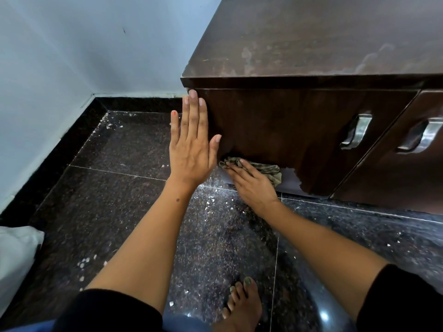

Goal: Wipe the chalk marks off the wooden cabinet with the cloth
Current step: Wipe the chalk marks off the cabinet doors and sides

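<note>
Left hand [191,149] flat against the cabinet [275,130] corner, right hand [251,180] presses the cloth [268,170] low; firm, overlapping strokes should lift chalk.

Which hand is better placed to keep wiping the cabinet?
The right hand: it already presses the cloth low on the cabinet front. The left hand is flat, open and holds nothing.

The right hand [251,182] presses the cloth [268,170] low against the wooden cabinet [275,125], the left hand [191,149] flat at its corner
</note>
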Action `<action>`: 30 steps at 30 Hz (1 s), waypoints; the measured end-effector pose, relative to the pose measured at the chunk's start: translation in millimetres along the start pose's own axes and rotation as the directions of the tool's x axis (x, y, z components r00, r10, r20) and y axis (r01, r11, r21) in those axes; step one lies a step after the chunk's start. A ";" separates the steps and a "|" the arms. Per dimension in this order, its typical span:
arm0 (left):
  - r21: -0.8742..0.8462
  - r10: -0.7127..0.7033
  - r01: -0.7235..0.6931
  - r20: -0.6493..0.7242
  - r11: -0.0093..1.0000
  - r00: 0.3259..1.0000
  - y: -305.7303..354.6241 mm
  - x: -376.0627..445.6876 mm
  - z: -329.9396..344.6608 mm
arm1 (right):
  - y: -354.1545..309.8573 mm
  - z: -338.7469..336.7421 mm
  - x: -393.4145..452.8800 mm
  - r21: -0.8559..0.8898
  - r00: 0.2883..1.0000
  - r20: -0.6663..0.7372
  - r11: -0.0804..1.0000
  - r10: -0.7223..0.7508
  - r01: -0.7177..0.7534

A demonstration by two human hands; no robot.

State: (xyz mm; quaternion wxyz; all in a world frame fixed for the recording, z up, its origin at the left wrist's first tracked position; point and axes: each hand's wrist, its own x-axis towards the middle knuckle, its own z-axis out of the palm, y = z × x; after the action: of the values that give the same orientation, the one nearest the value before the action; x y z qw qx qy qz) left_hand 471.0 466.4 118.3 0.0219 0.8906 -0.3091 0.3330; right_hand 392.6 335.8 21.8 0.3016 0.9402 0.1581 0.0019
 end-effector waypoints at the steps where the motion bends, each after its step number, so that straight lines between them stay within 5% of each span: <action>1: -0.007 -0.002 0.002 0.005 1.000 1.000 2.7 -0.6 0.3 | -0.1 1.1 0.9 -0.001 1.000 0.006 1.000 -0.026 0.026; 5: -0.020 0.000 0.001 0.018 1.000 1.000 4.1 -2.3 0.9 | 4.7 17.9 -12.9 0.008 0.989 0.084 0.993 -0.121 0.121; 12: -0.027 -0.014 0.015 0.016 1.000 1.000 11.0 -2.3 2.8 | -2.5 15.2 -19.9 0.077 0.996 -0.022 0.993 0.089 -0.087; 18: -0.045 -0.018 0.018 0.012 0.999 1.000 9.5 -1.4 3.7 | -18.4 11.5 13.6 -0.041 0.993 0.087 0.996 -0.078 0.081; 25: -0.048 -0.009 0.010 0.010 0.999 1.000 7.3 -1.6 5.8 | -19.3 14.6 5.0 0.023 0.999 0.008 0.999 0.047 -0.047; 30: -0.049 -0.009 0.011 0.025 0.999 1.000 6.8 -0.8 2.8 | -29.1 7.7 27.7 -0.022 0.992 0.088 0.996 -0.088 0.090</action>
State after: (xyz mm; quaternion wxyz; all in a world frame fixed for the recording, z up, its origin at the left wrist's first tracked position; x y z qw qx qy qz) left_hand 468.3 460.7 114.5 0.0414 0.8954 -0.3130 0.3140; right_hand 411.1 362.1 -3.5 0.3203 0.9274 0.1867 -0.0506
